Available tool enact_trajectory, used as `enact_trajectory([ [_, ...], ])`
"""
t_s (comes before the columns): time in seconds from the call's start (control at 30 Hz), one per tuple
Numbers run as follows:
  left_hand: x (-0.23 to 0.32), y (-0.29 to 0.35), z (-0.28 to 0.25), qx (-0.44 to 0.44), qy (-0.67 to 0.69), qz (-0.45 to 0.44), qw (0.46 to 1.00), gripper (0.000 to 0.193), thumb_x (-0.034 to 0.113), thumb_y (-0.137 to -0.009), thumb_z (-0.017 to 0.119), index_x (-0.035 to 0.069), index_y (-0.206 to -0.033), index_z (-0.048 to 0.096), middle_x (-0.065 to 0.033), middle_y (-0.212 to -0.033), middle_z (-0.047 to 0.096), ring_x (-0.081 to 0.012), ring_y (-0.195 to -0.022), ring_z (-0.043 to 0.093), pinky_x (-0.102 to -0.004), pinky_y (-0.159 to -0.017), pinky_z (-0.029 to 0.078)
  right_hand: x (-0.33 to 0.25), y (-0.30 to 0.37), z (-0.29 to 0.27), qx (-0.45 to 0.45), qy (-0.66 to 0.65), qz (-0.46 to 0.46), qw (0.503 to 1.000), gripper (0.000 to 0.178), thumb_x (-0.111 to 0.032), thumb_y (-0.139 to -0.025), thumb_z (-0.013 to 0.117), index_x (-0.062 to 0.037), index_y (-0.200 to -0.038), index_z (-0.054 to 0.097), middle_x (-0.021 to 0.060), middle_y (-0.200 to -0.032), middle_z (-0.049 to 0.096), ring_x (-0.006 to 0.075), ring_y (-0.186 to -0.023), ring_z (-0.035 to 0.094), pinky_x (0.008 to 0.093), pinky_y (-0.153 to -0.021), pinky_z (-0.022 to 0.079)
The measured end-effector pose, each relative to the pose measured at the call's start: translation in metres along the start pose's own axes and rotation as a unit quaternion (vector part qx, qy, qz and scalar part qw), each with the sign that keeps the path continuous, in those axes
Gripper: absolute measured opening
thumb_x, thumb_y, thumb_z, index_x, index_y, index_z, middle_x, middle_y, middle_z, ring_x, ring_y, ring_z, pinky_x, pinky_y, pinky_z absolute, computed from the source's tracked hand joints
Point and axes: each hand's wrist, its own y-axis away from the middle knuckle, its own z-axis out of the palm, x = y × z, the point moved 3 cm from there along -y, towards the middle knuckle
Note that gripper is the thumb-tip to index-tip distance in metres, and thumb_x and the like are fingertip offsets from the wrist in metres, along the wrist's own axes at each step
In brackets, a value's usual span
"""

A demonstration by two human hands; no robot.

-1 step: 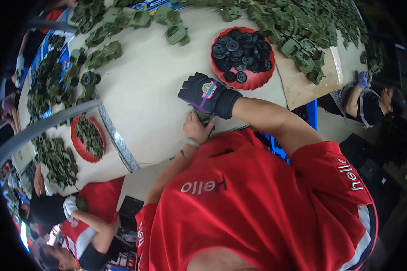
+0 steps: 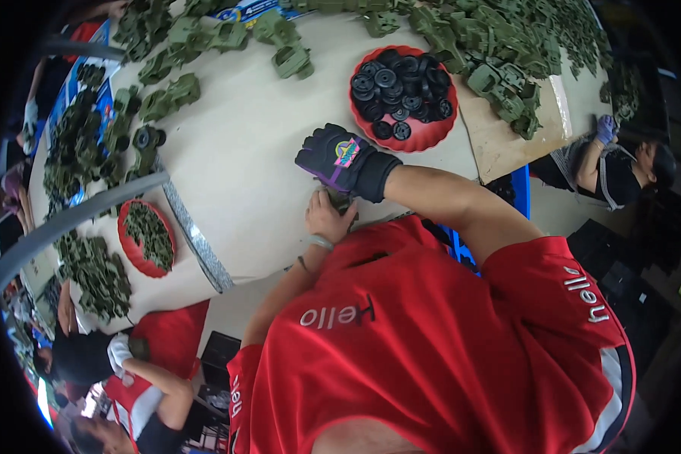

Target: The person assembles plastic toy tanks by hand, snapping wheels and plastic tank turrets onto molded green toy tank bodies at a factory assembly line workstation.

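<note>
My bare left hand [image 2: 328,219], a bracelet at its wrist, grips a small green plastic part [image 2: 336,199] at the table edge close to my body. Over that part lies my right hand [image 2: 342,157] in a black and purple glove, its fingers curled. The glove covers most of the part, and whatever the curled fingers hold is hidden. Beyond my right hand, a red scalloped dish [image 2: 420,138] holds black toy wheels [image 2: 390,83].
Green plastic toy vehicle bodies [image 2: 499,76] are heaped along the far side, some on a cardboard sheet [image 2: 518,140]. At left stand more vehicle bodies [image 2: 76,151], a red dish of small green pieces [image 2: 146,236] and a grey bar [image 2: 83,216]. Co-workers sit at both sides.
The view has shifted very slightly. Both hands keep their place at the green part.
</note>
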Motion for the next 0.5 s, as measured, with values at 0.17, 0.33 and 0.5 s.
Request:
enact_trajectory([
  [0.17, -0.011, -0.005, 0.013, 0.025, -0.028, 0.023, 0.999, 0.081, 0.061, -0.076, 0.077, -0.002, -0.122, 0.054, -0.0203, -0.120, 0.060, -0.0392, -0.113, 0.060, -0.0517, -0.088, 0.049, 0.008, 0.000, 0.001, -0.009, -0.016, 0.081, 0.997, 0.023, -0.021, -0.081, 0.065, -0.0081, -0.101, 0.068, 0.0151, -0.099, 0.069, 0.0363, -0.093, 0.066, 0.0497, -0.083, 0.052],
  [0.33, -0.012, -0.008, 0.018, 0.051, -0.051, 0.081, 0.994, 0.082, 0.062, -0.077, 0.076, -0.003, -0.121, 0.052, -0.0215, -0.116, 0.060, -0.0413, -0.108, 0.061, -0.0543, -0.087, 0.049, 0.018, 0.002, 0.004, -0.008, -0.035, 0.151, 0.988, 0.021, -0.021, -0.082, 0.065, -0.0085, -0.099, 0.068, 0.0149, -0.097, 0.068, 0.0362, -0.092, 0.066, 0.0495, -0.082, 0.052],
  [0.5, -0.009, -0.009, 0.013, 0.008, -0.022, 0.015, 1.000, 0.085, 0.060, -0.077, 0.077, -0.004, -0.128, 0.053, -0.0223, -0.124, 0.061, -0.0398, -0.117, 0.059, -0.0524, -0.092, 0.047, 0.022, 0.003, 0.005, -0.011, -0.056, 0.199, 0.978, 0.019, -0.022, -0.083, 0.064, -0.0090, -0.097, 0.067, 0.0147, -0.096, 0.068, 0.0361, -0.091, 0.065, 0.0494, -0.081, 0.052],
])
